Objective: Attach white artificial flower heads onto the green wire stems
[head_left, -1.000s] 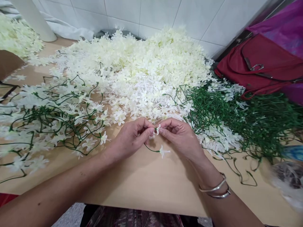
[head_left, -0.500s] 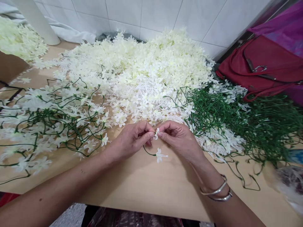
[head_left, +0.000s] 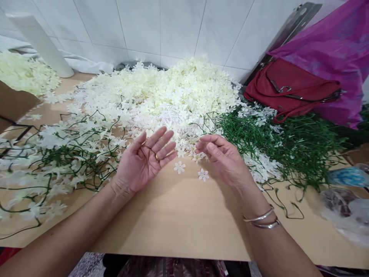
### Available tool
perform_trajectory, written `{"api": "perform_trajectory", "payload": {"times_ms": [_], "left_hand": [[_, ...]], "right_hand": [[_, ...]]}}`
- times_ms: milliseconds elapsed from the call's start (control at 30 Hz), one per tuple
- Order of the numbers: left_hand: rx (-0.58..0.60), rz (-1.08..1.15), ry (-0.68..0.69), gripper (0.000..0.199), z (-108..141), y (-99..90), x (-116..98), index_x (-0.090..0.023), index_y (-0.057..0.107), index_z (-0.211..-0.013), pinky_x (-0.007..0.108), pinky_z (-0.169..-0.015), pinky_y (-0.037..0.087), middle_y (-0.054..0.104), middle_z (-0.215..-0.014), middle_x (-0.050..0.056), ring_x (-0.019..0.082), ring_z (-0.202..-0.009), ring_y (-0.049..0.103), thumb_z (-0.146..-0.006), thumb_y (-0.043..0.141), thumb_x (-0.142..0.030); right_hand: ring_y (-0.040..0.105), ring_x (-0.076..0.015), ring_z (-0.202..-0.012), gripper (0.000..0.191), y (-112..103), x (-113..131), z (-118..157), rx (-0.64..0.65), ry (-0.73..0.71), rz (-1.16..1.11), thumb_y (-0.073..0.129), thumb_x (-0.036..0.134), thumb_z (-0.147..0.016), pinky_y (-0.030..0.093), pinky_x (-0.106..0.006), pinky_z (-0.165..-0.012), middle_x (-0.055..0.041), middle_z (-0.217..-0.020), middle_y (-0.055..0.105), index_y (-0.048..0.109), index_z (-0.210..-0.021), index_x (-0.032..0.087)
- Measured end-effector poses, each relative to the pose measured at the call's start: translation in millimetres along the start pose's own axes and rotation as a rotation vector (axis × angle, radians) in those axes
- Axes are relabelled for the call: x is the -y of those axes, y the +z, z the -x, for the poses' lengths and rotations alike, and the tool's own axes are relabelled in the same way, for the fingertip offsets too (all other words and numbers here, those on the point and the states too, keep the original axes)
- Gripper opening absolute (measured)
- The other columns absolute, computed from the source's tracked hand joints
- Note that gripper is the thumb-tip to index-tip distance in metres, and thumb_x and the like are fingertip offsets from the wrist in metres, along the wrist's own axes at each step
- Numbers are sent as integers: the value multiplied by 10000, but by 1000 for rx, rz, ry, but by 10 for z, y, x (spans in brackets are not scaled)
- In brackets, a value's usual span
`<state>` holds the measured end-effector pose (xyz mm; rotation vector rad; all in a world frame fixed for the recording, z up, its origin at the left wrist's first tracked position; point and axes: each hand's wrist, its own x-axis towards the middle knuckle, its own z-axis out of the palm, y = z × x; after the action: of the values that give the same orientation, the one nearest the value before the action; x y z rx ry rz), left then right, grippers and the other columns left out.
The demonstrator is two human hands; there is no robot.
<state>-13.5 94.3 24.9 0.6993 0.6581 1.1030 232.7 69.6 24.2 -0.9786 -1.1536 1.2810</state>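
My left hand (head_left: 147, 161) is turned palm up with its fingers spread, and nothing lies in it. Across from it, my right hand (head_left: 220, 157) is loosely curved, the thumb apart from the fingers, with nothing visible in its grasp. On the table between the two hands lie a flat white fabric flower (head_left: 179, 167) and a second white flower (head_left: 203, 174), the latter close below my right fingertips. Beyond them spreads a heap of white and cream artificial blossoms (head_left: 173, 84). Assembled flowers on green stems (head_left: 60, 150) are piled beside my left forearm.
Green plastic stems (head_left: 248, 130) are tangled at the right. Behind them sit a red handbag (head_left: 291, 84) and a purple plastic bag (head_left: 328, 54). A white roll (head_left: 43, 46) stands at the back left, near a brown box (head_left: 17, 102). Clear plastic bags (head_left: 351, 219) lie front right.
Both hands have parted and opened; the stemmed flower they pinched between them is out of them. Two loose flowers now show on the table there. The view has shifted slightly.
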Motion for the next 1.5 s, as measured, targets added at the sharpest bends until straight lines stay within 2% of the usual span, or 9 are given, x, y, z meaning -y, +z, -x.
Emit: {"api": "perform_trajectory", "payload": {"times_ms": [67, 200, 333, 433, 733, 833, 1133, 1333, 1500], "left_hand": [[66, -35, -6, 460, 18, 23, 49, -228, 806, -1107, 364, -891, 649, 821, -1139, 75, 218, -949, 802, -1049, 446, -509], [78, -400, 288, 325, 36, -3, 59, -190, 793, -1103, 300, -869, 617, 803, -968, 72, 173, -830, 760, -1014, 613, -446], [-30, -967, 567, 218, 4, -74, 113, -193, 737, -1176, 262, -816, 577, 764, -973, 48, 150, -840, 723, -975, 700, -270], [39, -1209, 735, 175, -25, -100, 194, -188, 711, -1149, 265, -827, 575, 750, -1027, 54, 143, -864, 704, -985, 649, -183], [134, -1440, 825, 281, -42, -92, 344, -230, 654, -1296, 293, -810, 582, 632, -1132, 76, 153, -902, 645, -1022, 601, -191], [157, -1379, 878, 290, 3, -28, 298, -225, 625, -1310, 274, -791, 573, 647, -1076, 58, 135, -844, 632, -1029, 582, -165], [265, -1281, 792, 109, 48, 5, 308, -211, 674, -1105, 246, -760, 556, 740, -1006, 38, 133, -851, 678, -1014, 624, -177], [80, -1098, 474, 129, 52, -14, 352, -213, 694, -1073, 257, -741, 563, 784, -832, 12, 153, -788, 753, -979, 690, -301], [-25, -1010, 323, 252, 52, -14, 365, -199, 753, -982, 251, -686, 569, 810, -832, 33, 176, -758, 761, -951, 721, -448]], "right_hand": [[665, -158, -828, 229, -9, 6, 17, -10, -31, 105, 850, 418, -846, 529, -299, -818, -5, -877, 736, 770, -987, 257], [625, -172, -768, 121, 121, -71, 91, 57, -50, 441, 813, 304, -869, 502, -315, -716, -22, -879, 717, 752, -944, 231], [639, -228, -940, 127, 291, -218, 156, 220, -272, 878, 748, 144, -903, 484, -394, -883, -62, -995, 736, 741, -1001, 224], [640, -239, -981, 137, 305, -269, 169, 257, -349, 990, 679, 105, -948, 466, -418, -933, -57, -982, 748, 728, -912, 228], [673, -173, -792, 209, 53, -105, 63, -211, -110, 311, 783, 338, -890, 535, -328, -760, -2, -884, 730, 726, -1074, 256], [665, -137, -696, 309, 87, -104, 46, -171, -16, 93, 864, 417, -806, 543, -291, -717, 28, -812, 714, 696, -1010, 257], [680, -144, -728, 226, 303, -131, 160, 101, 90, 90, 778, 413, -904, 545, -302, -751, 15, -773, 724, 642, -924, 234], [624, -246, -937, 144, 149, -176, 98, -8, -277, 892, 632, 142, -970, 497, -409, -867, -74, -973, 706, 741, -978, 237], [601, -295, -965, 163, 71, -216, 50, 15, -289, 1161, 639, 92, -938, 486, -455, -881, -101, -961, 684, 727, -891, 222]]}}
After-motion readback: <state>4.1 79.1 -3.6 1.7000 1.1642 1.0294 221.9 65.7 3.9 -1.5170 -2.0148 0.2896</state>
